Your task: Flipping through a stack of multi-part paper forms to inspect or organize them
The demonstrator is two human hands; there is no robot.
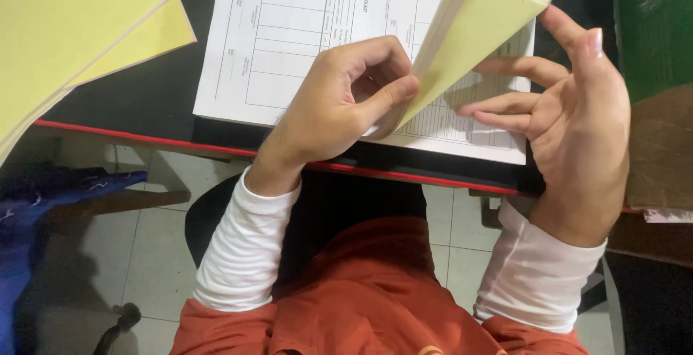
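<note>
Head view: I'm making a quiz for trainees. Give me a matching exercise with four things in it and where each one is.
Things:
1. left hand
2. right hand
3. yellow sheets
4. white forms

Places:
A. flat on the desk, at the centre
B. pinching the lower corner of the lifted yellow pad
C. top left corner
D. open, fingers spread beside the pad

Pairs: 1-B, 2-D, 3-C, 4-A

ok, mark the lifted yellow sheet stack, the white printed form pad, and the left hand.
lifted yellow sheet stack [473, 34], head view, on its yellow underside
white printed form pad [289, 30], head view, on the ruled top sheet
left hand [328, 106], head view, on its back
</note>
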